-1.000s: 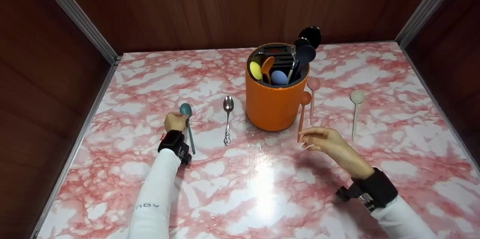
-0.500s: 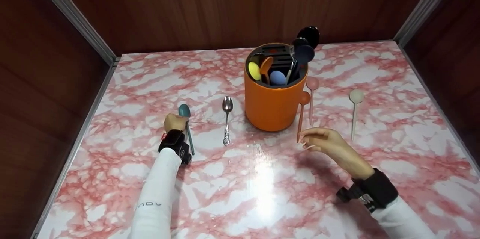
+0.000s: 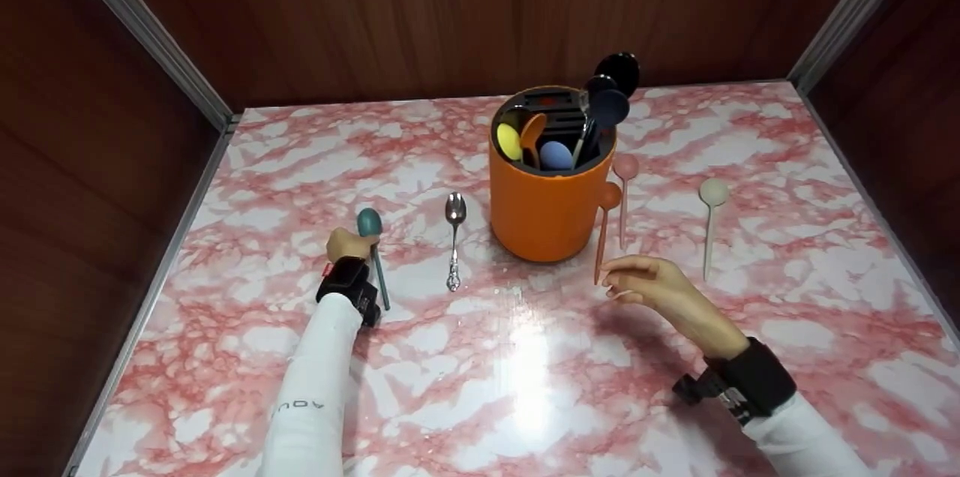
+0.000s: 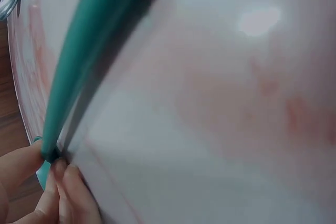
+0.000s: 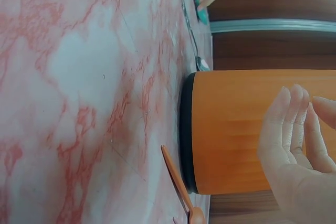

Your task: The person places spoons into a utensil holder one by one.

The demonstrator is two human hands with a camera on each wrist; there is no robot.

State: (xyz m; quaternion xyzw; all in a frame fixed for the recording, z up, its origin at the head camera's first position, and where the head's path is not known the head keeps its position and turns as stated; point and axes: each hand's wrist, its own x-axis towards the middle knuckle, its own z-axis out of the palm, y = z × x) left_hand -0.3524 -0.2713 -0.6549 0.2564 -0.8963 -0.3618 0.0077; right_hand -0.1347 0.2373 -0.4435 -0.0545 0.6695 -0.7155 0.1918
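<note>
On the left, my left hand (image 3: 348,244) pinches a teal spoon (image 3: 380,278) between thumb and fingers, just below its bowl. The left wrist view shows the spoon's handle (image 4: 79,66) running close over the tabletop, its shadow beside it. My right hand (image 3: 652,286) hovers with bent, relaxed fingers and nothing in them. In the head view its fingertips overlap the handle end of an orange spoon (image 3: 602,244). The right wrist view has this hand (image 5: 294,156) raised in front of the orange utensil holder (image 5: 226,129), above the table.
The orange holder (image 3: 551,214) bears several spoons, including a yellow spoon (image 3: 509,141) and a blue spoon (image 3: 556,155). A silver spoon (image 3: 454,211) lies left of it; a pink spoon (image 3: 625,166) and a cream spoon (image 3: 713,193) lie right. Wooden walls (image 3: 450,19) enclose the table.
Both hands stay almost in place. The left thumb sits slightly lower along the teal spoon, and the head view has shifted a little.
</note>
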